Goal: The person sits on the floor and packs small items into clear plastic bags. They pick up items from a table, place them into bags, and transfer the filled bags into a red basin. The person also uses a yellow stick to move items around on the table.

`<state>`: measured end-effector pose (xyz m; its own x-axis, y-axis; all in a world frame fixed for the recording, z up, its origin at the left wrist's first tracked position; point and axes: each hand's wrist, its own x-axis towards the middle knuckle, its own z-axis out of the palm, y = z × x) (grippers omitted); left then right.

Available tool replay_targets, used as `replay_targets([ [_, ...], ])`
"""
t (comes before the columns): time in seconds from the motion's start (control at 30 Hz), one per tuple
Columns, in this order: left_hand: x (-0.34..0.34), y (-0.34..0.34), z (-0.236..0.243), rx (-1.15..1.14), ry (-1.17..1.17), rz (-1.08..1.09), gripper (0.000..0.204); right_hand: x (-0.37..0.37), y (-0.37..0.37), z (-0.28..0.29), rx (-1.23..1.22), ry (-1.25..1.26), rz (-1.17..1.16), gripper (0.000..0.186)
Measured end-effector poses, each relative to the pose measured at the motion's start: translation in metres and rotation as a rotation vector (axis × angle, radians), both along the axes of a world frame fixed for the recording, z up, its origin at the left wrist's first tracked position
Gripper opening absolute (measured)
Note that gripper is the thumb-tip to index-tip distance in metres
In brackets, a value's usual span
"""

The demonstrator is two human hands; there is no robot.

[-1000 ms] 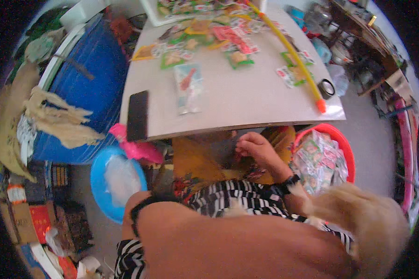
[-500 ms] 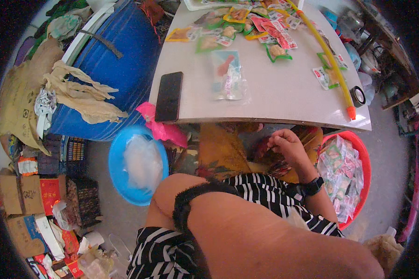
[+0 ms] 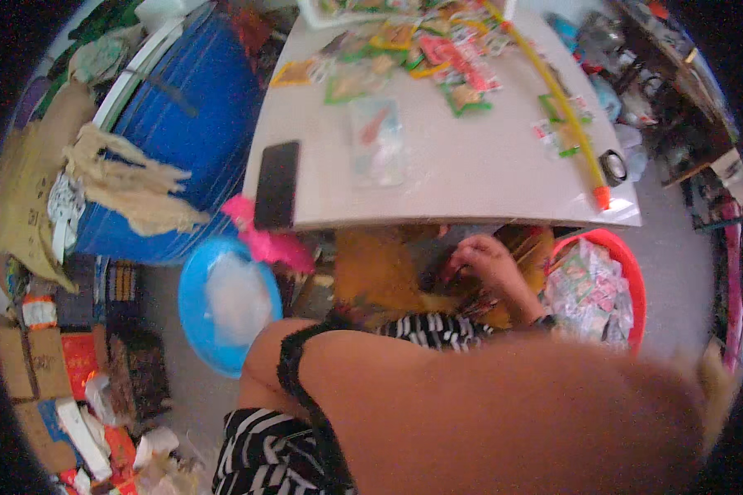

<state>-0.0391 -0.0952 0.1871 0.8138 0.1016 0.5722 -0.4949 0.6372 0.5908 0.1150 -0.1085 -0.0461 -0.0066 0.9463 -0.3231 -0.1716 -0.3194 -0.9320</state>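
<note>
My right hand (image 3: 481, 259) is just below the front edge of the white table (image 3: 462, 186). Its fingers are curled in and smeared; whatever may be inside them does not show. A dark wristband (image 3: 545, 323) is partly covered by a large bare limb (image 3: 487, 404) crossing the foreground. My left hand is out of sight. Nearest on the tabletop lies a flat clear-and-blue pouch (image 3: 377, 142), with a black phone (image 3: 277, 185) to its left. To the right of my hand, a red basin (image 3: 636, 285) holds many small sealed food packets (image 3: 590, 289).
Small snack packets (image 3: 437, 58) are heaped at the table's far side. A yellow tube with an orange tip (image 3: 565, 111) and a tape roll (image 3: 612, 167) lie at right. On the left stand a blue barrel (image 3: 215, 124), a blue basin (image 3: 191, 318) with clear plastic, and cardboard boxes (image 3: 49, 363).
The whole view has shifted, so the table and basins sit further left. The bare limb in front now covers more of my right forearm. My right hand stays curled below the table edge.
</note>
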Motion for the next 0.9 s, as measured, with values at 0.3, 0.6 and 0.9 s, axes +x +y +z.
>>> replay_targets([
  [0.3, -0.002, 0.045, -0.056, -0.157, 0.468, 0.589, 0.028, -0.002, 0.000, 0.019, 0.008, 0.260, -0.062, 0.010],
  [0.6, -0.007, 0.052, -0.066, -0.071, 0.519, 0.650, 0.031, 0.006, 0.005, -0.043, 0.109, 0.073, -0.047, 0.016],
  [0.9, -0.017, 0.060, -0.069, 0.094, 0.281, 0.547, 0.011, -0.003, 0.000, 0.019, 0.148, 0.249, -0.056, 0.014],
])
